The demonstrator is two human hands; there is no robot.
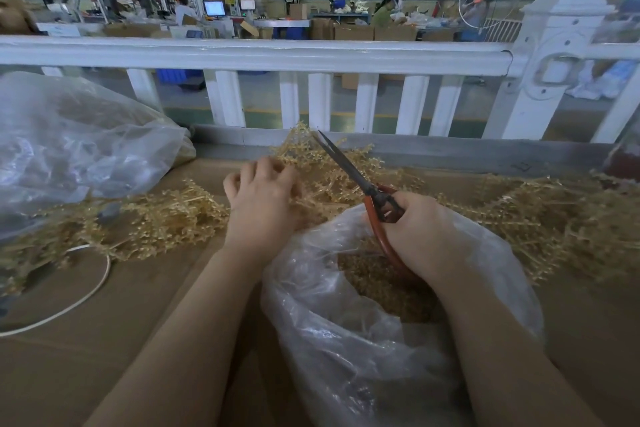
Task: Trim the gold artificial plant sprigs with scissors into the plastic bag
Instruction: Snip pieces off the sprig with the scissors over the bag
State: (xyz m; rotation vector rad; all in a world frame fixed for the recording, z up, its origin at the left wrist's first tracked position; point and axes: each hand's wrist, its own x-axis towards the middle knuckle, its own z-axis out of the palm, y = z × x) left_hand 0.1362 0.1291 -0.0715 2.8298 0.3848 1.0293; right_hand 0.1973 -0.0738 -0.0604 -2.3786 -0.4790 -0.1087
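Gold artificial sprigs [166, 218] lie in loose heaps across the brown cardboard surface. My left hand [259, 198] grips a bunch of sprigs [304, 156] in the middle, fingers curled into it. My right hand [419, 232] holds red-handled scissors [349, 170], whose dark blades are closed and point up and away beside that bunch. Below both hands an open clear plastic bag [346, 340] holds cut gold pieces [381, 284]; my right hand is over its mouth.
A large clear bag [69, 142] partly filled with sprigs sits at the left. A white cord [86, 295] loops on the cardboard. More sprigs [554, 222] pile up at the right. A white railing [277, 55] stands behind the table; people work in the hall beyond.
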